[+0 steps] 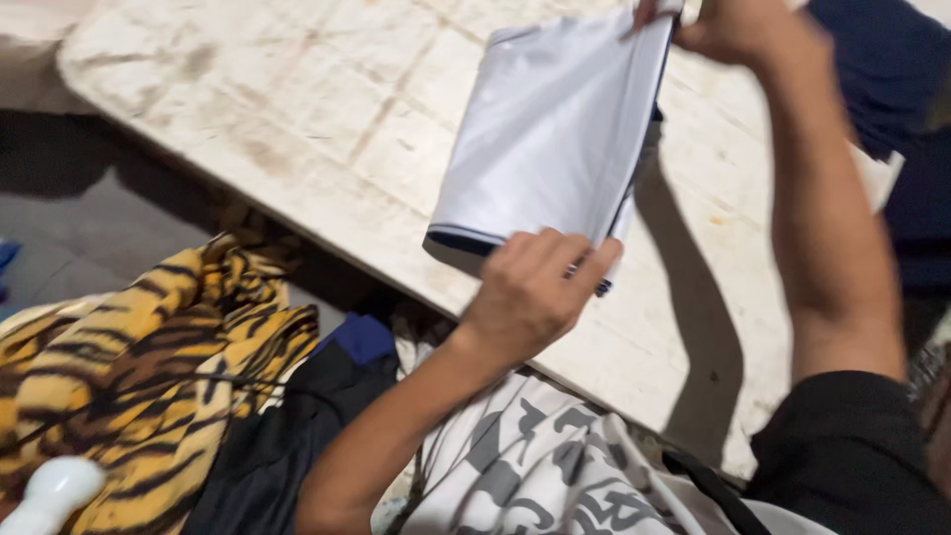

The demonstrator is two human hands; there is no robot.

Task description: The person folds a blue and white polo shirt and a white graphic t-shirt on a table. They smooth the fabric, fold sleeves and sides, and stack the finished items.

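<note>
A folded white garment (550, 129) with dark navy trim is held up over a worn, pale tabletop (317, 109). My left hand (530, 292) pinches its near lower corner. My right hand (728, 30), at the top edge of the view, grips its far upper corner, with my forearm running down the right side. The cloth hangs tilted between the two hands and casts a shadow on the table.
A tiger-striped yellow and black cloth (129, 367) lies piled at lower left beside dark clothing (297, 426). A white cloth with grey lettering (535, 466) lies below the table edge. Dark blue fabric (882, 69) sits at upper right. A white rounded object (54, 490) shows at bottom left.
</note>
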